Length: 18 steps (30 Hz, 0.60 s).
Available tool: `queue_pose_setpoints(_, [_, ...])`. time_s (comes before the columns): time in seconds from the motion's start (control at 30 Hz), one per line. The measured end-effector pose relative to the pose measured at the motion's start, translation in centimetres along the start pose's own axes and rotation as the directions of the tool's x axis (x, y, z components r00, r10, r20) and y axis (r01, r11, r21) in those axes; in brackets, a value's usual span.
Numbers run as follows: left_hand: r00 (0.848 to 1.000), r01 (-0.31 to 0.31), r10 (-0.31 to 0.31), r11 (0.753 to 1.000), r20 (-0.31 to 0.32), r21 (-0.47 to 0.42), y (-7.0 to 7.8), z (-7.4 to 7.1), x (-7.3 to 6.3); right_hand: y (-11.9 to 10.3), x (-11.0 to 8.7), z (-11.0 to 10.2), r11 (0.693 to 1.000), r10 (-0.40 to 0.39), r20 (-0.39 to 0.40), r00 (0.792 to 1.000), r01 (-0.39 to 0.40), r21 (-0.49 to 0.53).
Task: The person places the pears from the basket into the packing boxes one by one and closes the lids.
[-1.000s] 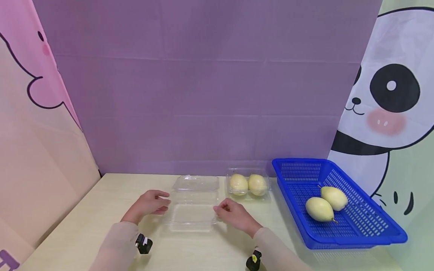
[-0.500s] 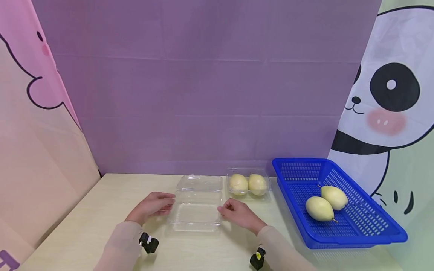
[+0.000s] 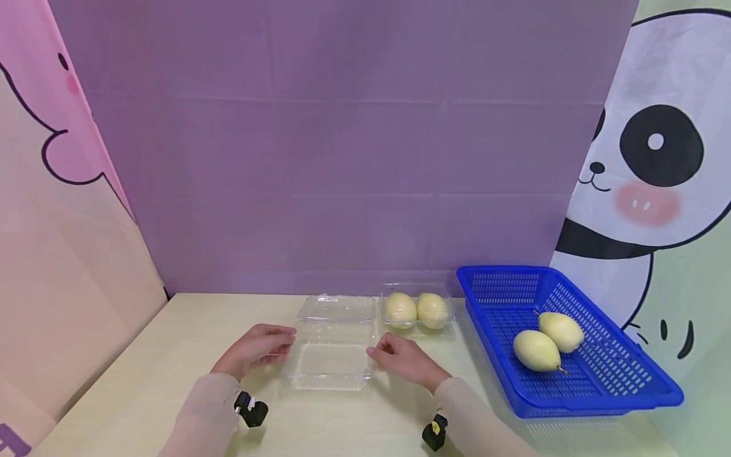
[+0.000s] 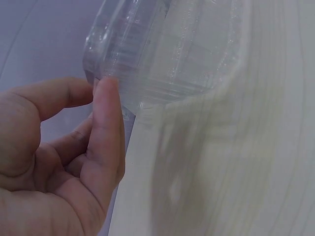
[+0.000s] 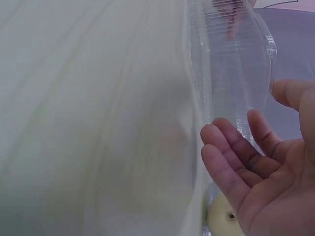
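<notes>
An empty clear plastic clamshell container (image 3: 330, 379) lies unfolded on the table, its lid (image 3: 338, 308) laid back toward the purple backdrop. My left hand (image 3: 257, 348) is at its left side; in the left wrist view the thumb and a finger pinch the edge at one corner. At the opposite side is my right hand (image 3: 404, 362), its thumb tip right at the rim. The other fingers of that hand (image 5: 261, 162) are loosely bent and spread below the edge in the right wrist view, apart from the thumb.
Behind my right hand stands a closed clear container (image 3: 417, 320) with two pale yellow pear-like fruits (image 3: 432, 310). A blue perforated basket (image 3: 514, 403) at the right holds two more such fruits (image 3: 537, 351). The purple backdrop (image 3: 354, 158) rises at the table's far edge.
Both hands and the open clamshell container have shifted slightly right since a second ago. My left fingers have come to the container's edge. In the last half second they barely move.
</notes>
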<state>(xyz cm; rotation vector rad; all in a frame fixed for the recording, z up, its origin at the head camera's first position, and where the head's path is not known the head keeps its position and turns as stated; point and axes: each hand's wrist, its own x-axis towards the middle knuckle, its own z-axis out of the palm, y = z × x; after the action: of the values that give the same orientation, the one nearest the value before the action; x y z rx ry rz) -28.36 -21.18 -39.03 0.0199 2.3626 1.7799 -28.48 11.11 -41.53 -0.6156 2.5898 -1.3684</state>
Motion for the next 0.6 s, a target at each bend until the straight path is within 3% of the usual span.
queue_pose_setpoints(0.27, [1.0, 0.015, -0.015, 1.0, -0.01, -0.002, -0.1, 0.0, 0.1, -0.3, 0.0, -1.0, 0.985, -0.072, -0.028, 0.997, 0.067, -0.156])
queue_pose_setpoints(0.6, [1.0, -0.002, 0.002, 1.0, 0.001, -0.011, -0.3, -0.2, 0.2, -1.3, 0.0, -2.8, 0.974, -0.102, -0.029, 0.994, 0.093, -0.208])
